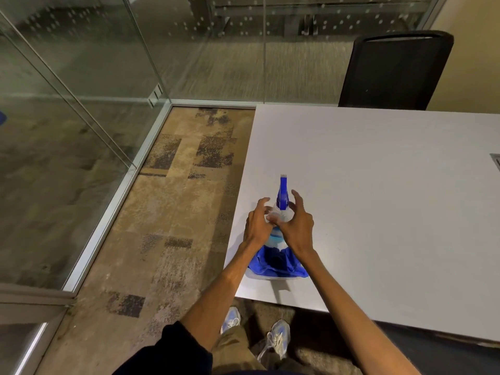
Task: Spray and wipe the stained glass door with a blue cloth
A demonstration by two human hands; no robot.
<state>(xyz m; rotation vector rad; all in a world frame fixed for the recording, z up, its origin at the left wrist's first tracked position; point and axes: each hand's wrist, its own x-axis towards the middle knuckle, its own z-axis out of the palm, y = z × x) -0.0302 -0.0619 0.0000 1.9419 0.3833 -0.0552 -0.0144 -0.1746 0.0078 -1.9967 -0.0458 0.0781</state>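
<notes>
Two hands are at the spray bottle (279, 212), which stands upright on the white table (378, 185) near its front-left corner, blue trigger head pointing away from the camera. Left hand (256, 221) wraps the bottle's shoulder from the left, fingers curled round it and thumb on the clear plastic, so I read that one as a real grip. Right hand (297, 221) comes in from the other side, fingers arched and spread beside the trigger head. The thumb looks to be against the bottle, but I can't tell whether it is clamped on or only touching. Blue cloth (276, 262) lies bunched on the table on the near side of the bottle, between the forearms and close to the table edge, in neither hand. Glass panes (62, 158) run along the left and across the far side, apart from the table with carpet (176, 212) between. I can't tell which pane is the door, and no stain is readable through the blur and reflections. My read: this is the pick-up step, nothing sprayed or wiped yet. Next move calls for one hand to take the bottle by the neck with a finger on the trigger and the other to collect the cloth, then a turn left towards the glass — nozzle has to face the pane before squeezing. Watch item: bottle and cloth look to be touching, so lifting one could drag the other off the edge.
</notes>
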